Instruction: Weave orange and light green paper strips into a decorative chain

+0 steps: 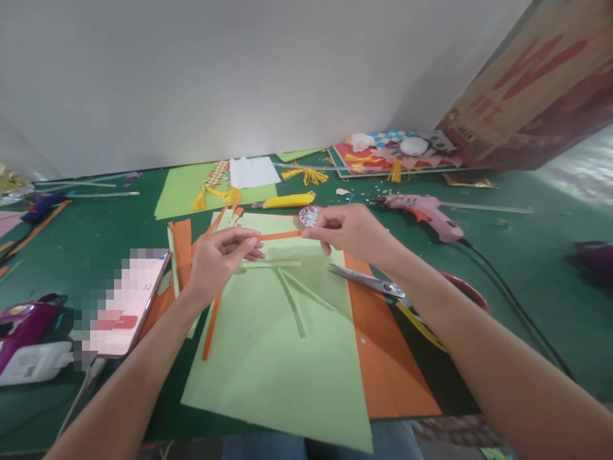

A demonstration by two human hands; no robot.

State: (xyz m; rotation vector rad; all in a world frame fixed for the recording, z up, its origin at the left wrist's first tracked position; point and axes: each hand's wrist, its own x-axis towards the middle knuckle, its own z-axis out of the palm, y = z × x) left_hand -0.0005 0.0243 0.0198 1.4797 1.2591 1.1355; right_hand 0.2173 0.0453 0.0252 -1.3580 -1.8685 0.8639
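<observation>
My left hand and my right hand hold the two ends of a thin orange paper strip, stretched level between them just above a light green paper sheet. A few loose green strips lie on that sheet below the hands. More orange strips sit under and left of my left hand. Behind my right hand's fingers is a small round tape roll; whether the hand touches it I cannot tell. Scissors lie under my right wrist.
An orange sheet lies under the green one on the green table. A pink glue gun with black cord lies right, a yellow utility knife behind, a phone left, and woven paper crafts by a cardboard box.
</observation>
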